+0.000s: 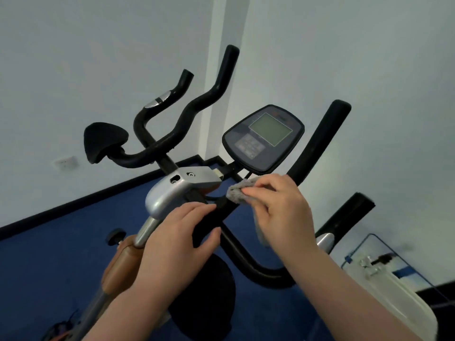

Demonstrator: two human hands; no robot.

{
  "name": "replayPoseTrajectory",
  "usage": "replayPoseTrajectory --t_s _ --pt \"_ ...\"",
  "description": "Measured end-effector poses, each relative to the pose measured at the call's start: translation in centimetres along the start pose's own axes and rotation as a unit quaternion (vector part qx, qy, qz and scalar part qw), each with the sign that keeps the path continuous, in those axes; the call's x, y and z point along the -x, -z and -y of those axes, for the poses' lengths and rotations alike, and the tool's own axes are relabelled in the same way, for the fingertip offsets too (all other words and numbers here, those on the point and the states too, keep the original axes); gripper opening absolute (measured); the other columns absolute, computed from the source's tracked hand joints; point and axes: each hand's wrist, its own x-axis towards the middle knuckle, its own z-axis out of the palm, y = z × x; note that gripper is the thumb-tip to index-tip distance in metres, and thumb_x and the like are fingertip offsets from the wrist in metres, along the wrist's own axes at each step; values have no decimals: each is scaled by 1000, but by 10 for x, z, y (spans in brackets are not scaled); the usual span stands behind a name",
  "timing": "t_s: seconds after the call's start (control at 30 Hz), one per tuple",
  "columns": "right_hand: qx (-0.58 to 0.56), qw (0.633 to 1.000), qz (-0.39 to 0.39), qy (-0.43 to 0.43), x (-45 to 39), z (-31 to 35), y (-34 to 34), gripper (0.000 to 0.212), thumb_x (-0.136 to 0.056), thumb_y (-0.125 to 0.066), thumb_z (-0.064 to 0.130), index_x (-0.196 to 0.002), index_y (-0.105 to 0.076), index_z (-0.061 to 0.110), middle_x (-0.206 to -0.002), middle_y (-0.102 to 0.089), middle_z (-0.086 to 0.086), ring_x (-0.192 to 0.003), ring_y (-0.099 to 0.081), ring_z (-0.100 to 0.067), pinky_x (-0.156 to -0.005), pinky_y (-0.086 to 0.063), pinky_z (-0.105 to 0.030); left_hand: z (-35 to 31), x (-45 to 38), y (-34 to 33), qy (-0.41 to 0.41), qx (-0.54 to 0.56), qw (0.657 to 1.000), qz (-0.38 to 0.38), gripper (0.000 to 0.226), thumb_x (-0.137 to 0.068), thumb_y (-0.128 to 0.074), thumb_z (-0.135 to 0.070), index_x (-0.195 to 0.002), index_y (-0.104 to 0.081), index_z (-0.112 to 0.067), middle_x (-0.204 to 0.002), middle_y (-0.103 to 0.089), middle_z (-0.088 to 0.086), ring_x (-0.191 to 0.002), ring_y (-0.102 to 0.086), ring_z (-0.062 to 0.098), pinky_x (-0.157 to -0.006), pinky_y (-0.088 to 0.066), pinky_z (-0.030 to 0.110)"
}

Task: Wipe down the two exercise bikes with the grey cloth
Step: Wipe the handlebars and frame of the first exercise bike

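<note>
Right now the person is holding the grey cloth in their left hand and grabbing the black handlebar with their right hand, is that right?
Not quite: the hands are swapped. The head view shows the grey cloth pinched in the right hand, while the left hand grips the black handlebar. The rest is right.

Pale white walls (98, 45) meeting at corner, black skirting (73, 205), blue floor (49, 254), wall socket (66, 162).
</note>
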Motion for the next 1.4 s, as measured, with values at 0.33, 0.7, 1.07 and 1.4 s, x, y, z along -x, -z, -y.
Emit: replayPoseTrajectory --t_s 0.33,0.7,1.07,1.4 --pt "7 1000 -23 -12 3 -4 -1 14 -81 -72 10 -93 -76 13 -90 -64 -1 -85 -57 -17 -67 -52 -27 8 -16 3 -34 53 997 39 35 -79 -60 -40 -114 -62 -38 -110 -54 -32 -107 -49 -10 -87 -38 10" --pt "-34 963 -135 -231 -15 -16 12 19 -81 -73 24 -100 -74 22 -94 -55 12 -85 -54 0 -80 -43 -9 -15 -70 -20 -87 111 989 31 24 -79 -71 -22 -102 -71 -28 -95 -65 -17 -95 -58 6 -84 -47 28" --pt "-146 877 -267 -371 -4 -16 11 12 -81 -72 23 -92 -72 28 -90 -65 13 -83 -59 7 -69 -40 2 -2 -76 -38 -62 221 973 13 23 -78 -73 -19 -95 -71 -34 -91 -66 -19 -91 -59 3 -79 -47 26" --pt "-206 815 -337 -425 18 36 -48 31 -81 -73 17 -111 -69 25 -108 -68 12 -101 -61 4 -92 -51 -23 1 -80 -40 -75 247 966 27 24 -78 -73 -19 -95 -71 -35 -88 -67 -20 -88 -62 4 -76 -49 27"
